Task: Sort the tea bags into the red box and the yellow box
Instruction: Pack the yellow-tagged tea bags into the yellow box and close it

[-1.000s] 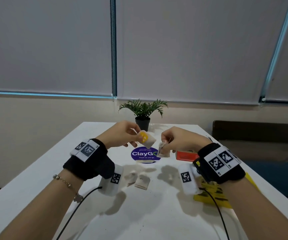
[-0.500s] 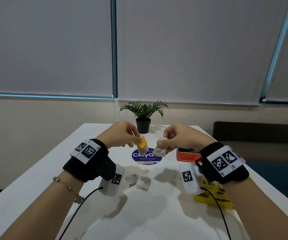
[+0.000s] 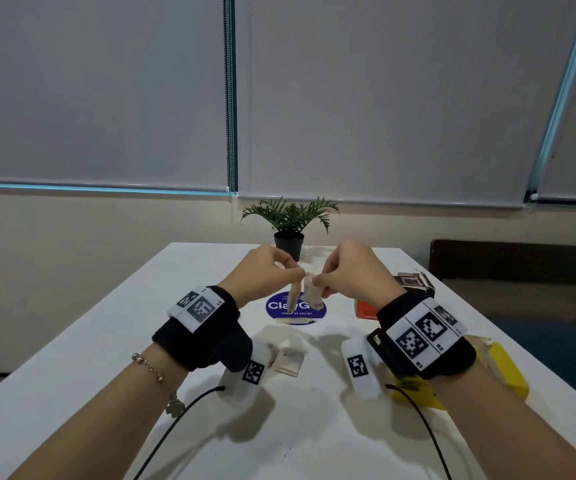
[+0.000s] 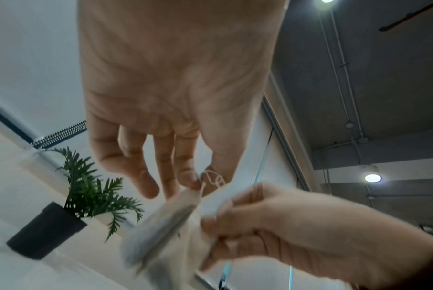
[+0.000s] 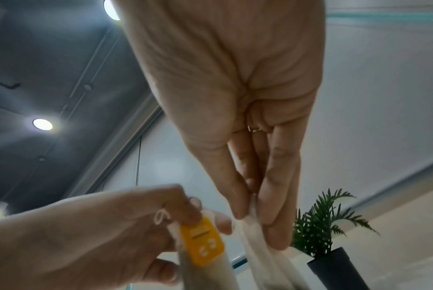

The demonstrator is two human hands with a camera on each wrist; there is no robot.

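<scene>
Both hands are raised above the white table [image 3: 106, 341], close together. My left hand [image 3: 269, 271] pinches a tea bag with a yellow tag [image 5: 203, 243] by its top; the same bag [image 3: 293, 297] hangs below the fingers in the head view. My right hand [image 3: 345, 271] pinches a second, crumpled white tea bag [image 3: 312, 294] between thumb and fingers, also visible as the white bag [image 5: 257, 235]. The red box [image 3: 366, 309] sits behind my right wrist. The yellow box [image 3: 508, 372] lies by my right forearm. Two more tea bags [image 3: 288, 358] lie on the table between my wrists.
A small potted plant [image 3: 290, 223] stands at the table's far end. A round blue sticker [image 3: 295, 308] marks the table under the hands. A dark open carton [image 3: 414, 284] sits beyond the red box. A dark bench [image 3: 522, 265] runs along the right.
Both hands have risen and come closer together with their tea bags. The left bag has turned so its yellow tag no longer faces the head camera.
</scene>
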